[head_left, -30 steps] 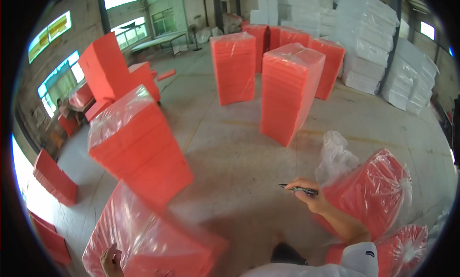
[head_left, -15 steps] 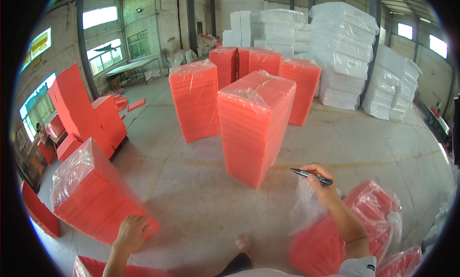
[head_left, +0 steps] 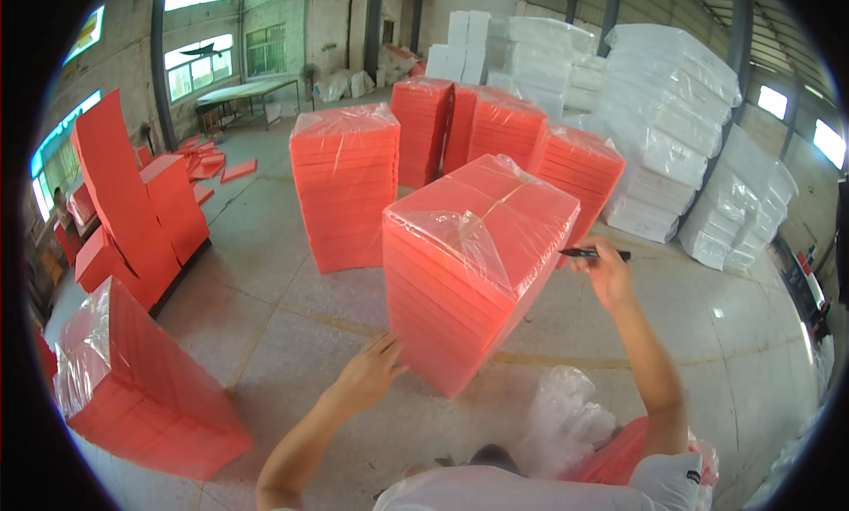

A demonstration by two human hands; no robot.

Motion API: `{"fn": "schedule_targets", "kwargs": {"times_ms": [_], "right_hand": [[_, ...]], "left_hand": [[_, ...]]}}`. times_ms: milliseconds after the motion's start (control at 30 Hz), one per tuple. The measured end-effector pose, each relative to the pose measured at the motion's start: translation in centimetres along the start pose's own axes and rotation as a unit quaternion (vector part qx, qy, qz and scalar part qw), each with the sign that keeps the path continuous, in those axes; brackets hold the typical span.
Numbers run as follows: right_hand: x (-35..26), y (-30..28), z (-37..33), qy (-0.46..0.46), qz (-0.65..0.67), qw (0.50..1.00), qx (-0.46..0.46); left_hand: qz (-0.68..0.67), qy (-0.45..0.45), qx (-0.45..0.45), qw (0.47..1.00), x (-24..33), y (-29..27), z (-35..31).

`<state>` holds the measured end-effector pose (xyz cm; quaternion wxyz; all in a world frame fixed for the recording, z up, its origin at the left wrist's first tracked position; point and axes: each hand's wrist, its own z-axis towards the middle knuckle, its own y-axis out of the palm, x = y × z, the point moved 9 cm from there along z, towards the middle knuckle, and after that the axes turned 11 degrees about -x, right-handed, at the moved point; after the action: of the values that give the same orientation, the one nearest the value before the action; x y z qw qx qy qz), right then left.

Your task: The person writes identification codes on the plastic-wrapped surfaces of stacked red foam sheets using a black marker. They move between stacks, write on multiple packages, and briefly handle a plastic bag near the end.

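Observation:
Straight ahead stands a tall stack of red foam sheets (head_left: pixel 460 286), wrapped in clear plastic film with a strap over the top. My right hand (head_left: pixel 610 277) is closed around a black marker (head_left: pixel 584 254), its tip pointing left at the stack's right upper edge. Whether the tip touches the film I cannot tell. By the lower left side of the same stack is my left hand (head_left: pixel 370 369), its fingers stretched out and holding nothing. Its fingertips are at the stack's edge; contact is unclear.
More wrapped red stacks (head_left: pixel 345 188) stand behind; another red stack (head_left: pixel 146 396) leans at the left. White wrapped bundles (head_left: pixel 663 122) are piled at the back right. Crumpled clear plastic (head_left: pixel 570 414) lies near my right side. A table (head_left: pixel 248 91) stands far left.
I have moved closer to the middle stack. My left hand has left the left stack and come over to the middle one. My right hand has raised the marker to the stack's edge.

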<state>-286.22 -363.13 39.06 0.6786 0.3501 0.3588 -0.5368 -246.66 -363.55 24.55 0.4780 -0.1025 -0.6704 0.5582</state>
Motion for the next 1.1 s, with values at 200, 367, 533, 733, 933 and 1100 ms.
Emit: {"fn": "schedule_targets", "kwargs": {"times_ms": [200,367,533,733,933,1100], "right_hand": [[18.5,-8.9,17.3,0.091,0.117,0.983,-0.104],[33.6,-8.7,27.6,0.182,0.236,0.926,-0.230],[42.4,-15.1,30.6,0.302,0.385,0.842,-0.227],[41.9,-24.1,37.1,0.270,0.315,0.885,-0.210],[39.5,-19.0,43.0,0.065,-0.011,0.961,-0.267],[39.9,-12.2,42.3,0.038,-0.044,0.936,-0.348]], "left_hand": [[-0.031,0.058,0.071,0.995,1.9,0.2,22.5],[0.075,-0.054,0.115,0.989,-3.3,2.6,37.9],[0.128,-0.148,0.065,0.978,-5.3,3.8,40.9],[0.115,-0.183,0.036,0.976,-5.6,4.5,41.8],[0.109,-0.202,0.051,0.972,-5.8,3.8,40.9],[0.088,-0.203,0.056,0.974,-6.1,3.3,40.4]]}}
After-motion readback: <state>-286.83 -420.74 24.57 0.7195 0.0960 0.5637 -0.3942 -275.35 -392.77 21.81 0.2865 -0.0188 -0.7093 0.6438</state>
